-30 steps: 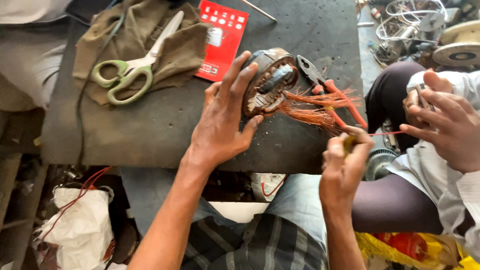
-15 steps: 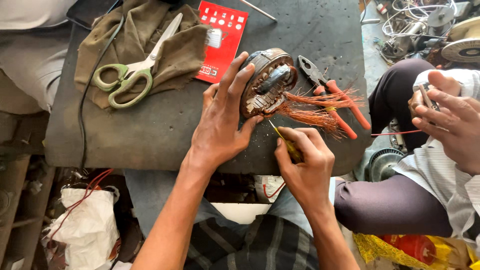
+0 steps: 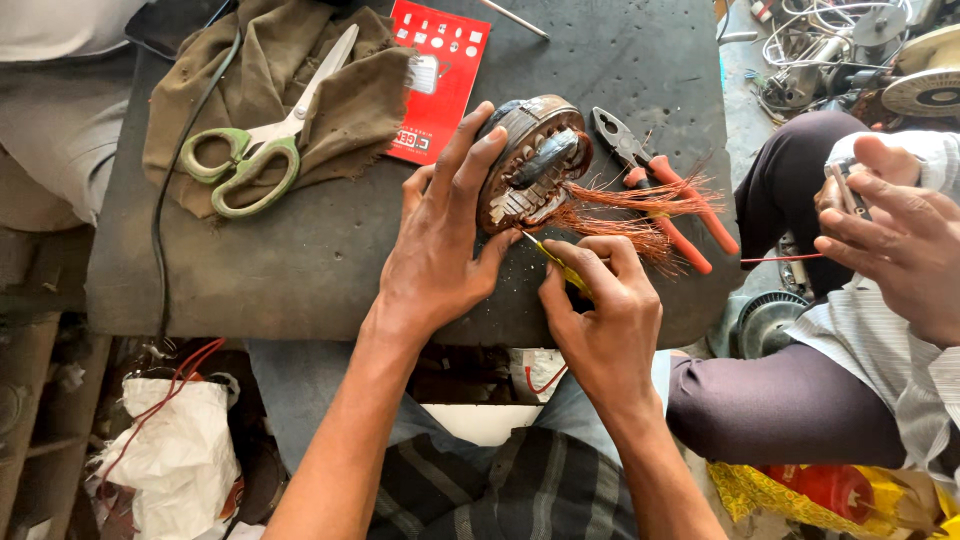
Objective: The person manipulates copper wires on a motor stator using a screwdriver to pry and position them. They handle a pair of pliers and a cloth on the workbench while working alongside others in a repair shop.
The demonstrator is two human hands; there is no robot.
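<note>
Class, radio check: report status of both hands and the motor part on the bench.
Left hand steadying the motor stator. Right hand pinching a thin yellow tool, tip at the stator. Loose copper wire and red pliers beside it.

Stator [image 3: 530, 165]: rusty brown and grey metal, dark bars inside.
Wires [image 3: 640, 215]: bright copper orange, fanned in fine strands.
Tool [image 3: 560, 265] in right hand [image 3: 605, 320]: yellow.
Pliers [image 3: 660, 185]: dark grey head, red-orange handles.
Scissors [image 3: 262, 140]: pale green handles, silver blades.
Cloth [image 3: 330, 95]: drab olive brown, stained.
Card [image 3: 437, 75]: red, with small white pictures and a clear blister.
Surface [image 3: 280, 260]: dark charcoal, dusted with pale specks.
Cable [image 3: 165, 200]: black.
Bag [image 3: 175, 460]: white, crumpled, crossed by a thin red wire.
Lap cloth [image 3: 500, 490]: dark plaid, grey and black checks.
Neighbour's shirt [image 3: 880, 330]: white with fine grey stripes.
</note>
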